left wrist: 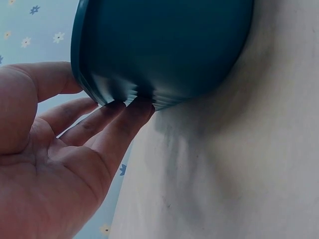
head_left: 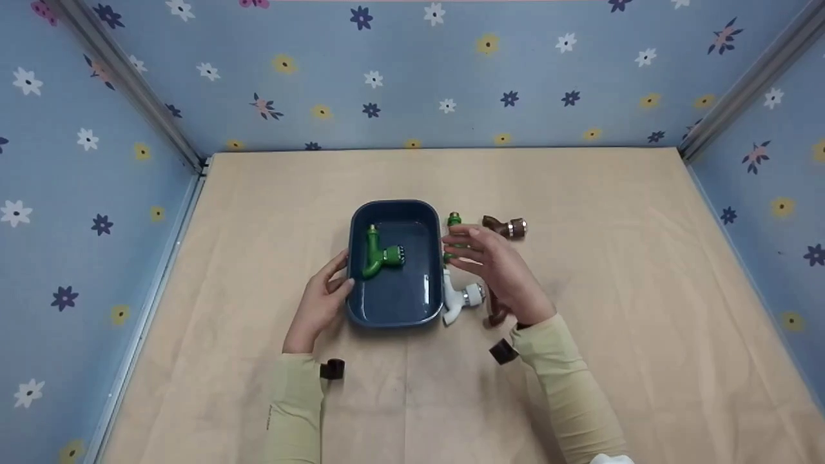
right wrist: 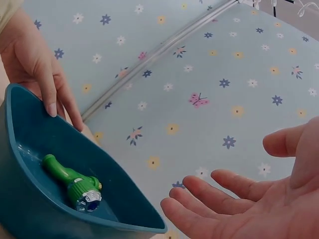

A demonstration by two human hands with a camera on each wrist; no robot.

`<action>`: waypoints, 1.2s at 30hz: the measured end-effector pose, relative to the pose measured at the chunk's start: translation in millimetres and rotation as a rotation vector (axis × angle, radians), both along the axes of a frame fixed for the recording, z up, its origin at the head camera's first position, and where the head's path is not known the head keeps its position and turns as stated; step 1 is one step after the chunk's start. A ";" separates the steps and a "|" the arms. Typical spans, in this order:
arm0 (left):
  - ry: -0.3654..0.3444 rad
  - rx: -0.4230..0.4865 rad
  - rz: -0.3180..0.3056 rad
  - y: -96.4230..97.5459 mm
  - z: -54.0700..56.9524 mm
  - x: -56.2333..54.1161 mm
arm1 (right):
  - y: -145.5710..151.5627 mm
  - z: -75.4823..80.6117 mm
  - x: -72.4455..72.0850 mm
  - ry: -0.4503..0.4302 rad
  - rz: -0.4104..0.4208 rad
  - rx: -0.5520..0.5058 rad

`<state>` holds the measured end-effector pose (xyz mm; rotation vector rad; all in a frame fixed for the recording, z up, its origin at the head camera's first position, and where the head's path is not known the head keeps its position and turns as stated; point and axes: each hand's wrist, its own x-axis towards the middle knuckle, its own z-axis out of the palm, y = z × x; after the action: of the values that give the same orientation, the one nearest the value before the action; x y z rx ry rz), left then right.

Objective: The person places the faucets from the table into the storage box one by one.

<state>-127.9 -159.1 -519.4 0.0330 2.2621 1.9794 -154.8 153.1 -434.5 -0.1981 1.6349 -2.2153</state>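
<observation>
A dark blue rectangular basin (head_left: pixel 395 323) stands on the table with a green faucet (head_left: pixel 374 256) lying in it. My left hand (head_left: pixel 320 299) holds the basin's left side; in the left wrist view its fingers (left wrist: pixel 124 124) lie against the outer wall. Beside the basin's right side hovers my right hand (head_left: pixel 499 270), fingers spread and nothing in its grasp. The right wrist view shows its palm (right wrist: pixel 249 204) apart from the rim. Under and around that hand lie a second green faucet (head_left: pixel 454 220), a white faucet (head_left: pixel 455 299) and a partly hidden reddish-brown faucet (head_left: pixel 496 314).
Another brown faucet (head_left: pixel 506 227) with a silver collar lies farther back on the right. A beige cloth (head_left: pixel 612 212) covers the table. Flowered blue panels (head_left: pixel 412 77) enclose the back and both sides, with metal posts (head_left: pixel 129 90) at the corners.
</observation>
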 end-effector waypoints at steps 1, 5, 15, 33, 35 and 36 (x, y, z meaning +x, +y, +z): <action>0.002 0.003 0.001 0.1 -0.2 0.1 | 2.6 -0.3 0.4 0.007 0.000 0.008; 0.005 0.021 -0.004 -0.1 0.3 0.0 | 14.7 -2.0 2.1 0.007 -0.016 0.001; 0.002 0.012 -0.036 3.9 29.6 6.9 | 41.0 -7.7 5.1 -0.020 -0.073 -0.006; 0.022 0.002 -0.019 -1.8 -2.1 0.5 | 65.0 -19.8 10.7 -0.028 -0.098 0.005; 0.022 0.000 -0.016 -1.4 -1.8 0.6 | 68.1 -21.8 11.4 -0.037 -0.109 0.001; 0.020 -0.001 -0.016 -1.5 -1.9 0.5 | 70.0 -22.9 11.6 -0.037 -0.112 0.004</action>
<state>-127.4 -160.6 -521.3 0.0715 2.2671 1.9791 -143.2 223.1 -457.4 -0.0660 1.6681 -2.2832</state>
